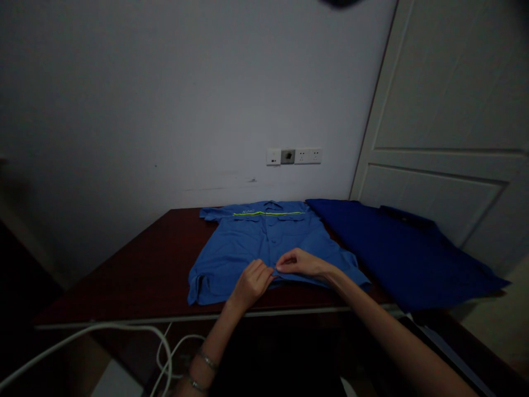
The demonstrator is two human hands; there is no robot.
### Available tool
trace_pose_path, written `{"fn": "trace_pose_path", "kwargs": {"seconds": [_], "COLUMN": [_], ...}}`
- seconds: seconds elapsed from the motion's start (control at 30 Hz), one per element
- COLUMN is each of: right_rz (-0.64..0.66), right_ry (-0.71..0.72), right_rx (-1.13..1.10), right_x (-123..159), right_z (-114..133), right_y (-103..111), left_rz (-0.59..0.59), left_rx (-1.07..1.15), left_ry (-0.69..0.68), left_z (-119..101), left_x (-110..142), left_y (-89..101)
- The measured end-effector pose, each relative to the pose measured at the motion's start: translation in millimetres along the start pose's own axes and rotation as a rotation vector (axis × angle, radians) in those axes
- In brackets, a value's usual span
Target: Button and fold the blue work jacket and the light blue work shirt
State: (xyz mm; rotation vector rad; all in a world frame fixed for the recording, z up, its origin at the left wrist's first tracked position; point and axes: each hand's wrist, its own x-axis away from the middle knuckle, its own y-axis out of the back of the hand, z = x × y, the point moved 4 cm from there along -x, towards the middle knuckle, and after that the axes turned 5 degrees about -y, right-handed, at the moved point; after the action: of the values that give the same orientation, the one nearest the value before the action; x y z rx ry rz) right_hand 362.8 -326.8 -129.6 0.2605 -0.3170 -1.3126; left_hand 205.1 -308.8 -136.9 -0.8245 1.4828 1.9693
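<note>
A blue short-sleeved work shirt (pixel 243 248) lies front side up on the dark red table, its collar toward the wall. A yellow-green stripe crosses its chest above two flap pockets. At the middle of the lower hem, my left hand (pixel 254 281) pinches the cloth near the button placket. Close against it, my right hand (pixel 300 262) also has thumb and fingers pressed together on the shirt's front edge. The fingertips of both hands almost meet, and any small button between them is hidden.
The table (pixel 136 270) has a pale front edge. A darker blue cloth (pixel 372 242) covers its right side and hangs over the front. Wall sockets (pixel 308 156) sit behind; a panelled door (pixel 438 138) stands right. White cables (pixel 124 326) loop at the lower left.
</note>
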Motion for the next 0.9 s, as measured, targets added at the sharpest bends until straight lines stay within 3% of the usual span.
{"fn": "trace_pose_path", "kwargs": {"seconds": [0.27, 0.43, 0.53, 0.73, 0.9], "right_rz": [-0.052, -0.157, -0.262, -0.372, -0.346], "right_ry": [0.027, 0.115, 0.192, 0.297, 0.345], "right_rx": [0.155, 0.317, 0.436, 0.642, 0.598], "right_x": [-4.7, 6.7, 13.4, 14.4, 14.6], "right_z": [5.9, 25.0, 34.4, 34.0, 38.6], "right_y": [2.6, -6.9, -12.3, -18.3, -14.3], "left_rz": [0.022, -0.046, -0.010, 0.033, 0.056], "left_rx": [0.137, 0.417, 0.541, 0.628, 0.571], "left_ry": [0.058, 0.387, 0.558, 0.631, 0.635], "left_z": [0.8, 7.5, 12.1, 21.3, 23.2], "left_x": [-2.2, -3.5, -3.1, -2.0, -3.7], "left_y": [8.0, 14.6, 7.7, -9.5, -11.5]}}
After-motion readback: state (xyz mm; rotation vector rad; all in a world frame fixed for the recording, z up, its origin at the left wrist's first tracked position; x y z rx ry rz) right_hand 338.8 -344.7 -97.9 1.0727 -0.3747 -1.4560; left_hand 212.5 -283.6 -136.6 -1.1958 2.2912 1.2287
